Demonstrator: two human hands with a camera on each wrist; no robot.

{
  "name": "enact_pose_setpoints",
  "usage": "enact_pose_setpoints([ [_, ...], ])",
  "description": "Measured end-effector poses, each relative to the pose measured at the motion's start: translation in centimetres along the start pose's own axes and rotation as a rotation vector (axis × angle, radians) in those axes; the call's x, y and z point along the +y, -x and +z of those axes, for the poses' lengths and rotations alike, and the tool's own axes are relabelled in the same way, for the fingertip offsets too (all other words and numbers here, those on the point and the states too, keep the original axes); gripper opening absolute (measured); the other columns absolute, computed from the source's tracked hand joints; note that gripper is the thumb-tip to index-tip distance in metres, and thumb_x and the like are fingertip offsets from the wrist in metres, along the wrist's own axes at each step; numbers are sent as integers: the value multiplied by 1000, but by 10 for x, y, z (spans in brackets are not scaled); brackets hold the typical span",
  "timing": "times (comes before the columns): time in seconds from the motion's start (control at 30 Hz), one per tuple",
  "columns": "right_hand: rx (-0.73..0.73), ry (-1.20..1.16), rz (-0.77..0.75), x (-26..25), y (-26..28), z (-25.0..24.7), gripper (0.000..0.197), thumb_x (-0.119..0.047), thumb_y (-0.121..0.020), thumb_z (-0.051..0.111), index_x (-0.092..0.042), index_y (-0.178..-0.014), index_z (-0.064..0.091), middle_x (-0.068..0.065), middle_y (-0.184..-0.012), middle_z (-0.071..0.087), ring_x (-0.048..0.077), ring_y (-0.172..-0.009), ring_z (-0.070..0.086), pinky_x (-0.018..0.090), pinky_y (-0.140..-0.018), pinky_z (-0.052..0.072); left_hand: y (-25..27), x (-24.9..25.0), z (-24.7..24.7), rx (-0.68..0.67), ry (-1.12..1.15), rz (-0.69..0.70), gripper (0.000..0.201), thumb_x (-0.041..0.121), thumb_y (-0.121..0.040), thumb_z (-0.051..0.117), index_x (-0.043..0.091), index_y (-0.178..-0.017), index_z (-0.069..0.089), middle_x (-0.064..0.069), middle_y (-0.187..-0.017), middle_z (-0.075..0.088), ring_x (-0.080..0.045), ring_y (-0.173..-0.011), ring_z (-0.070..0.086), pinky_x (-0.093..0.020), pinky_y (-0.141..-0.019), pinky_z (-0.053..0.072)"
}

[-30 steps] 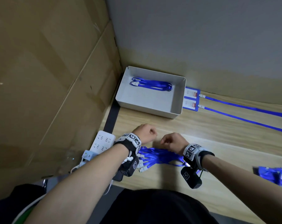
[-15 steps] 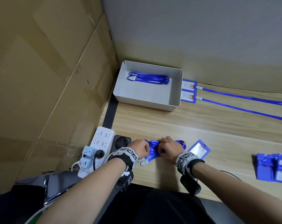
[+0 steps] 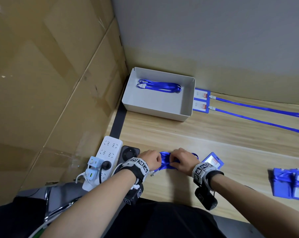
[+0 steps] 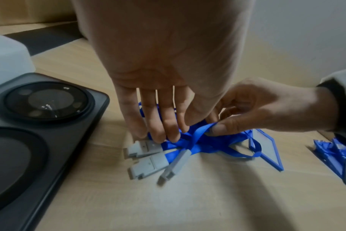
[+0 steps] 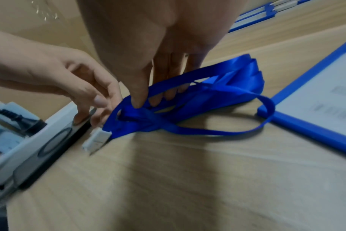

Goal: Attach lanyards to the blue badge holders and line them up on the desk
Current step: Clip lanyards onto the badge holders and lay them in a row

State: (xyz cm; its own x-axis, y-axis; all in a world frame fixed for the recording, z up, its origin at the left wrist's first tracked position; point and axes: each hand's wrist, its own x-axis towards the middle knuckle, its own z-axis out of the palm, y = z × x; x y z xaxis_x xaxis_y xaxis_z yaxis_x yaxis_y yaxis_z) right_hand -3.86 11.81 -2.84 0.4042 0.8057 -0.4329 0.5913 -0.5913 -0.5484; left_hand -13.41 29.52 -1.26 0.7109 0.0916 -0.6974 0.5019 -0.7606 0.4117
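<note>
- Light wood-grain desk top (image 3: 214,140), smooth, faint matt sheen.
- Bundled lanyards (image 5: 207,92): flat woven blue ribbon, satin gloss on the folds.
- Pale grey lanyard clips (image 4: 148,162): smooth matt plastic.
- Loose badge holder (image 5: 314,100): rigid blue plastic frame, clear window over a printed paper card.
- Open white box (image 3: 186,107): smooth, matt walls; metal or plastic, hard to tell.
- Cardboard panels (image 3: 42,83) at the left: brown paperboard under glossy, reflective tape.
- Power strip (image 3: 109,150): white glossy plastic.
- Dark phone (image 4: 49,125): matt black back, glossy glass lens ring.
</note>
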Motion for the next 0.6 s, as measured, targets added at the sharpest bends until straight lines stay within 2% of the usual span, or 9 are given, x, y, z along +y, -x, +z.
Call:
enact_pose_setpoints([
  [0.1, 49, -217, 99, -1, 4, -10, 6, -29, -87, 64, -27, -85, 58, -9, -75, 67, 14, -72, 59, 29, -68, 46, -3, 13, -7, -94, 14, 24, 23, 24, -75, 53, 21, -89, 72, 3, -87, 72, -23, -86, 66, -37, -77, 55],
  [0.2, 164, -421, 124, 6, 6, -20, 8, -29, -86, 66, -29, -83, 59, -5, -64, 65, 15, -58, 56, 34, -62, 47, -4, 30, -14, -131, 124, 54, 20, 28, -74, 54, 13, -76, 66, 1, -72, 69, -25, -75, 63, -34, -68, 49],
  [0.27, 216, -534, 128, 8, 5, -29, 11, -23, -87, 70, -24, -81, 60, -5, -56, 58, 12, -51, 46, 32, -56, 40, -4, 37, -19, -62, 177, 52, 20, 28, -79, 56, 15, -64, 59, 4, -58, 54, -18, -59, 49, -29, -57, 37],
  [0.33, 272, -622, 138, 12, 7, -40, 12, -19, -87, 71, -18, -81, 61, -8, -51, 52, 9, -48, 38, 28, -53, 33, -4, 45, -24, 13, 255, 52, 27, 24, -82, 59, 19, -56, 53, 8, -50, 47, -11, -50, 42, -26, -53, 34],
  [0.43, 321, -658, 138, 18, 14, -59, 13, -22, -86, 73, -17, -81, 63, -12, -50, 47, 6, -48, 35, 25, -51, 31, -4, 59, -32, 97, 442, 76, 21, 26, -71, 58, 18, -52, 55, 5, -52, 54, -13, -53, 49, -27, -59, 40],
  [0.5, 337, -681, 155, 24, 23, -76, 15, -23, -85, 75, -16, -78, 65, -8, -55, 51, 7, -50, 39, 24, -53, 35, -4, 70, -40, 192, 562, 39, 19, 32, -63, 57, 17, -51, 56, -1, -55, 58, -16, -55, 56, -26, -58, 45],
  [0.6, 359, -712, 177, 33, 41, -102, 17, -23, -85, 76, -17, -74, 64, -4, -62, 57, 8, -57, 47, 22, -60, 41, -7, 79, -54, 287, 601, -16, 22, 37, -57, 56, 18, -44, 55, -1, -49, 59, -16, -51, 58, -29, -59, 47],
])
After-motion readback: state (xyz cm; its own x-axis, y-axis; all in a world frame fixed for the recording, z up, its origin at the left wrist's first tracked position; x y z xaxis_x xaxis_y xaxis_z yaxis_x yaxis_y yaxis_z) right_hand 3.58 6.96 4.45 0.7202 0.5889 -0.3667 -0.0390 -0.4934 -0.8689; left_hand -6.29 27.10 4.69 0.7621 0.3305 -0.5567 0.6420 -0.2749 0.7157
